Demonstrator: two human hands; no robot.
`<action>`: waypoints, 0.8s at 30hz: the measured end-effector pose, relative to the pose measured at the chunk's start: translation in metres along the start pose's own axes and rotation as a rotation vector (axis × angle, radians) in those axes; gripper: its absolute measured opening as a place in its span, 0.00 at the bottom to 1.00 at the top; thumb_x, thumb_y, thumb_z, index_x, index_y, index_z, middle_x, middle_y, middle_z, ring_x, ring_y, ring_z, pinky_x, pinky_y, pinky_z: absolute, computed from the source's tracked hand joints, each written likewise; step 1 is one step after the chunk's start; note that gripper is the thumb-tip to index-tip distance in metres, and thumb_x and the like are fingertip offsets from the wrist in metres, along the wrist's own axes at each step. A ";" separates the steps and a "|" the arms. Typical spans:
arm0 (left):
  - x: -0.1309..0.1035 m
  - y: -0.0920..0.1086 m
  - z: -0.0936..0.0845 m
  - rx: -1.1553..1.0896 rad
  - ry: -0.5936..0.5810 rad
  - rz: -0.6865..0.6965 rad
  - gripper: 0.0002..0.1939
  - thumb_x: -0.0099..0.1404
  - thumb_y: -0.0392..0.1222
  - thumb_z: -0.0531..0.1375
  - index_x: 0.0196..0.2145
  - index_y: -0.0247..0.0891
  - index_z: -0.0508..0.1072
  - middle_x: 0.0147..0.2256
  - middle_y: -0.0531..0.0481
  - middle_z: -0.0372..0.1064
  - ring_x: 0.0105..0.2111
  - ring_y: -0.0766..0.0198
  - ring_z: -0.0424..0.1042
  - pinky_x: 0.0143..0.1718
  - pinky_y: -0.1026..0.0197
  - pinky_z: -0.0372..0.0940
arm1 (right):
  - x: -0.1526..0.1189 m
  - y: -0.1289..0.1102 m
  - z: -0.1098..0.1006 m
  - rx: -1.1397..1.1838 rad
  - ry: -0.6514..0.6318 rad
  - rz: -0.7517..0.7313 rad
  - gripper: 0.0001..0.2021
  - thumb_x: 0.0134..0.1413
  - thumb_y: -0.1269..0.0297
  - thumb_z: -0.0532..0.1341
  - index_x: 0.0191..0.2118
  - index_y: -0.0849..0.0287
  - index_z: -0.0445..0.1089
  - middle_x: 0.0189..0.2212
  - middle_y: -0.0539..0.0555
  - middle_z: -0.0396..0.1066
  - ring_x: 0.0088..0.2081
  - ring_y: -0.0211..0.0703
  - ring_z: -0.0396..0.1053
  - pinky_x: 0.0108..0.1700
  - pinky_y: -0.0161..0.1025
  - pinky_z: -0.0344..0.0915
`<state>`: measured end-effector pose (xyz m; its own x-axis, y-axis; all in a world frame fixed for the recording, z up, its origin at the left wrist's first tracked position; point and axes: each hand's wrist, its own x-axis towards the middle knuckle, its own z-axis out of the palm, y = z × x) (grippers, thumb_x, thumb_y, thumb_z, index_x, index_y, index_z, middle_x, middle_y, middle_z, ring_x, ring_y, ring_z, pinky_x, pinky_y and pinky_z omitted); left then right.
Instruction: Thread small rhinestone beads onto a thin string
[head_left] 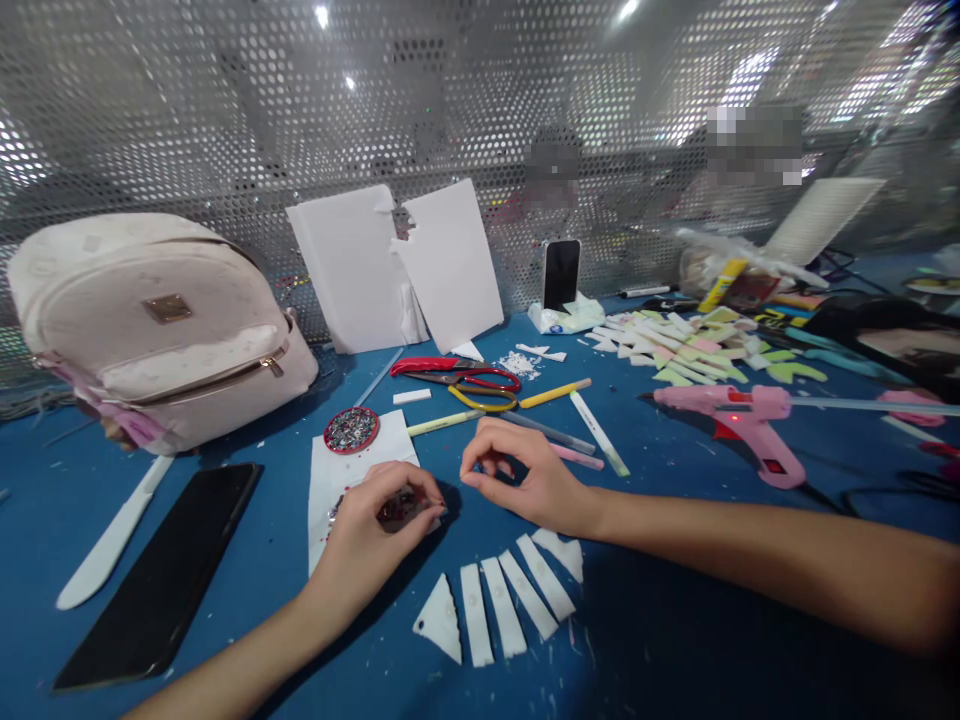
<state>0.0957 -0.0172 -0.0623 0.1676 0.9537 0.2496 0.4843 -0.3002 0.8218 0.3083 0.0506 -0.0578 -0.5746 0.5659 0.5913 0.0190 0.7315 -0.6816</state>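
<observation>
My left hand [382,520] hovers over the edge of a white paper sheet [319,500], thumb and fingertips drawn together. Small red and dark bits lie on the paper, partly behind this hand. My right hand [529,475] is just to the right, fingers curled and thumb near the index finger. Anything in either pinch is too small to make out. In front of both hands lie white cut pieces in a fish-like row: a pointed piece with a dark dot [441,620], several strips [504,605] with small pale spots, and a notched end piece [564,553].
A red-rimmed dish of sequins [351,430], scissors [480,380] and markers [555,392] lie beyond my hands. A pink glue gun [750,410] and paper cutouts [682,340] are right. Left are a black phone [161,575], white knife [116,535] and backpack [165,330].
</observation>
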 end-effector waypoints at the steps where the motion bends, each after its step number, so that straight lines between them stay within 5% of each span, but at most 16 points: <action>1: 0.000 0.000 0.000 0.003 0.000 -0.001 0.01 0.62 0.37 0.62 0.32 0.40 0.74 0.33 0.50 0.75 0.36 0.60 0.74 0.37 0.59 0.70 | 0.000 0.000 0.000 0.000 0.010 -0.007 0.03 0.61 0.67 0.62 0.36 0.60 0.70 0.28 0.49 0.62 0.28 0.35 0.59 0.29 0.34 0.56; 24: 0.001 -0.001 0.001 0.026 -0.004 0.032 0.02 0.62 0.36 0.63 0.32 0.41 0.75 0.33 0.51 0.75 0.35 0.60 0.74 0.36 0.58 0.69 | 0.001 0.000 0.000 0.008 -0.027 0.006 0.02 0.61 0.68 0.63 0.36 0.59 0.70 0.28 0.48 0.62 0.28 0.34 0.59 0.29 0.34 0.56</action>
<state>0.0957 -0.0162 -0.0632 0.1866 0.9436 0.2734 0.5008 -0.3308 0.7998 0.3076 0.0511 -0.0577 -0.5967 0.5593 0.5754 0.0160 0.7253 -0.6883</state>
